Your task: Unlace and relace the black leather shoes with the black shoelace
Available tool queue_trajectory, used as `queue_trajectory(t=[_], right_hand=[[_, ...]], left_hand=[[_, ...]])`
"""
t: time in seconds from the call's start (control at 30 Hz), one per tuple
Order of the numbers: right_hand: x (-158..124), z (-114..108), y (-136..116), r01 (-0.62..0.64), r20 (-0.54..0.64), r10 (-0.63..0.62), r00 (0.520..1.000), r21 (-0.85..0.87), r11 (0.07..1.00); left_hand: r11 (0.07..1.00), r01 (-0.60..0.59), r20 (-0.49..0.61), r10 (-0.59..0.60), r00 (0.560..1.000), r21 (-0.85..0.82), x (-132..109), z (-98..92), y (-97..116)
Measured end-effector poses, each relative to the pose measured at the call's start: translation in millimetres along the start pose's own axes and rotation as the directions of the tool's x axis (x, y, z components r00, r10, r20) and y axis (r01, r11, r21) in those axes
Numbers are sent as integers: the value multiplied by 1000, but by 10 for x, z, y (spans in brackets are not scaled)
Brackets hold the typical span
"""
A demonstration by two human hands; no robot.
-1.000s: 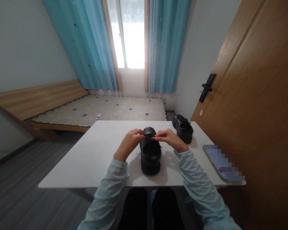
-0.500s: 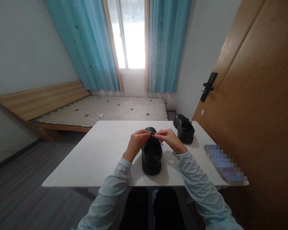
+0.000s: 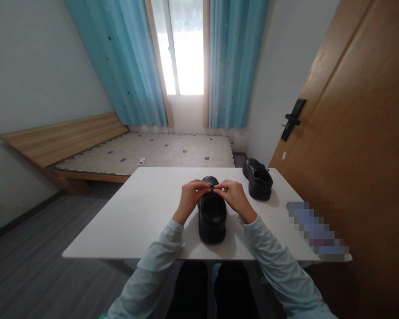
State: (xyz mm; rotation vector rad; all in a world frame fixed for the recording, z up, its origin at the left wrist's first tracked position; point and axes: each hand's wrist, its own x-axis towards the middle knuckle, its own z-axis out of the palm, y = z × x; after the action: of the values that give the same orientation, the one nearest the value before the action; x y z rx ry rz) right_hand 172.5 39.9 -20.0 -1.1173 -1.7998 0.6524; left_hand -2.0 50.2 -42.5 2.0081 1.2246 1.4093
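A black lace-up shoe [image 3: 213, 221] stands upright on the white table in front of me, its heel toward me and its toe pointing away. My left hand [image 3: 193, 194] comes in from the left, thumb and fingertips pinched on the shoelace [image 3: 212, 188] over the front of the shoe. From the right, my right hand [image 3: 230, 191] pinches the same lace, its fingertips close to those of the left. The hands hide much of the lacing. Farther back on the right, a second black shoe [image 3: 260, 181] rests apart from both hands.
The white table [image 3: 146, 221] carries the shoes and, at its right edge, a blurred-out bluish flat item [image 3: 314, 230]. Behind it a low bed [image 3: 166, 150] holds a small white remote [image 3: 142, 161]. A wooden door [image 3: 359, 146] stands close on the right.
My fingertips have drawn closer together over the lace, and the loose lace end seen at the shoe's right side no longer shows. The whole view has shifted slightly.
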Motion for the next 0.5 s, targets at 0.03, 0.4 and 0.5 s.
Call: queue_trajectory(t=[0.03,0.4,0.5], right_hand=[[-3,7,2,20,4,-20,1000,-18,1000],[-138,106,-109,85,56,-67,996,-429,899],[-174,92,-173,100,112,-44,993,-562,821]], left_hand=[[1000,10,1,-10,1000,-7,0,0,4],[966,200,142,-177,974,-165,46,1,-11],[949,239,201,-198,959,-204,53,6,-49]])
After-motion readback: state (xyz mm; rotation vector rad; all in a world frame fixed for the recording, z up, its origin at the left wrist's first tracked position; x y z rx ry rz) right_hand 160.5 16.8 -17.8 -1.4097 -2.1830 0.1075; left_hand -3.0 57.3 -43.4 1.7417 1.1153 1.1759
